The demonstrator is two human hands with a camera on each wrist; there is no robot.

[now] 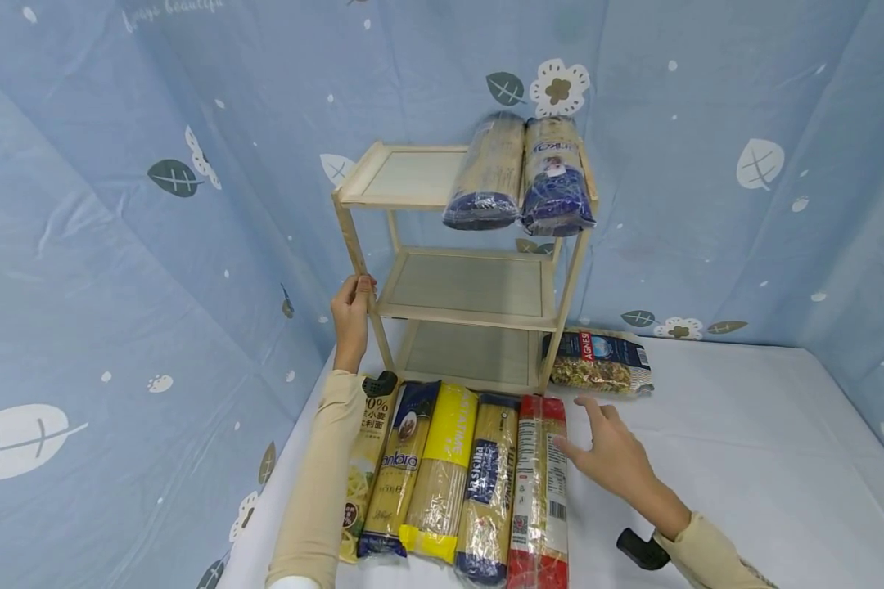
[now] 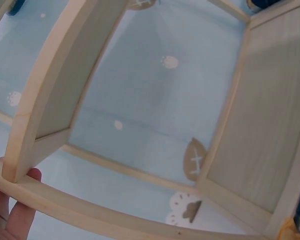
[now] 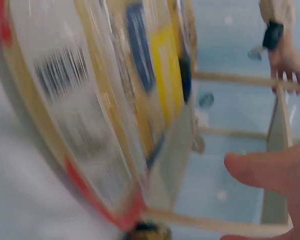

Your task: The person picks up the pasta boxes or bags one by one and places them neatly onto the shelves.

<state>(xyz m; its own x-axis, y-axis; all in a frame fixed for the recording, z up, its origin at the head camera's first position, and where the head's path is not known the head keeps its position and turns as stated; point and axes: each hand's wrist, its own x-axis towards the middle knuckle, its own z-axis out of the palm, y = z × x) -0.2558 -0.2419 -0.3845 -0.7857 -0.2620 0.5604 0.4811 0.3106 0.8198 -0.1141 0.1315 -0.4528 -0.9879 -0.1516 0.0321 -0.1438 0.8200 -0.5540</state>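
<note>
My left hand point(image 1: 351, 323) grips the left front post of a three-tier wooden rack point(image 1: 467, 317), near its middle shelf; fingertips point(image 2: 21, 217) show behind the post in the left wrist view. With fingers spread and nothing held, my right hand point(image 1: 613, 451) hovers beside a red-and-white pasta packet point(image 1: 539, 491). This packet ends a row in front of the rack, left of it a Lasicilia spaghetti packet point(image 1: 489, 491), a yellow Pastatime packet point(image 1: 445, 458), a blue Ankara packet point(image 1: 400, 474) and a yellow packet with Chinese print point(image 1: 368, 466). The right wrist view is blurred.
Two clear-and-blue pasta packets, the left one point(image 1: 486, 172) and the right one point(image 1: 556, 176), lie on the right of the top shelf. An Agnesi pasta bag point(image 1: 600, 361) lies by the rack's right legs. Blue patterned curtains point(image 1: 707, 204) enclose the white tabletop point(image 1: 751, 442).
</note>
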